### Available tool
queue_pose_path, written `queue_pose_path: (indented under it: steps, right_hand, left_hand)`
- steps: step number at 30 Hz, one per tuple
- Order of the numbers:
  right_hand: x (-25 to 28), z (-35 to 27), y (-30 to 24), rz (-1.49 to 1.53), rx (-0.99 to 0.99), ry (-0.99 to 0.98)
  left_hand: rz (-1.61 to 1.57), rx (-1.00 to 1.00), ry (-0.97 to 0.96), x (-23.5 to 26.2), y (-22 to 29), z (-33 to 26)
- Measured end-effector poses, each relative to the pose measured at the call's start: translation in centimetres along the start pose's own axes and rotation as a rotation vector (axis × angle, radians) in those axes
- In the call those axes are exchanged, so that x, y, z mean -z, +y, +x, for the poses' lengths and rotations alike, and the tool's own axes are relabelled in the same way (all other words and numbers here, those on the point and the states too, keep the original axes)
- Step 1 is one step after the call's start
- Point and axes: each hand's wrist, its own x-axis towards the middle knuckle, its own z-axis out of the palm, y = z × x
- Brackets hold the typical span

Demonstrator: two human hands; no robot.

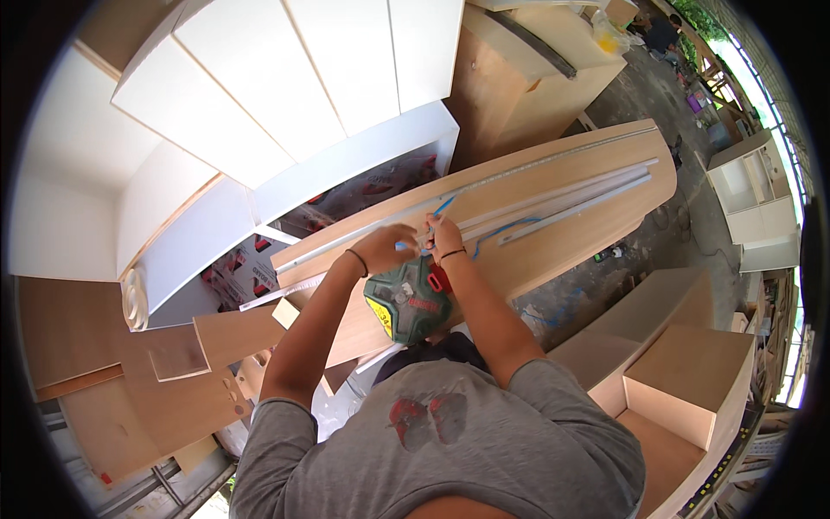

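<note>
My left hand (386,248) is bent inward with its fingers curled, close to the right hand; a small pale-blue bit shows at its fingertips, too small to name. My right hand (444,235) is closed in a pinch. From its fingers a thin blue strip (445,205) sticks up over the wooden board (596,177). Just below both hands sits a green container (408,298) with red and yellow labels. Long white strips (575,208) lie along the board to the right, with a loose blue strip (506,231) beside them.
White cabinet panels (285,78) stand at the far left, over an open white carcass (363,169). Plywood offcuts (130,389) lie lower left. A wooden box unit (687,372) is at the lower right. Another person (663,36) is at the far right.
</note>
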Motion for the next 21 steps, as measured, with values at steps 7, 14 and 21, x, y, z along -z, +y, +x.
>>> queue_pose_path:
  steps: [7,14,21]
  right_hand:
    - [0.7,-1.7,-2.4,0.324,0.046,-0.33]
    - [3.1,-1.4,-3.3,0.197,0.032,-0.523]
    - [4.7,-1.3,-3.4,-0.185,0.029,-0.461]
  left_hand:
    - [-0.011,0.072,-0.023,0.2,-0.6,5.0]
    - [-0.335,0.312,0.094,-2.4,-3.9,14.6]
    - [-0.306,0.393,-0.068,-4.7,-7.2,16.5]
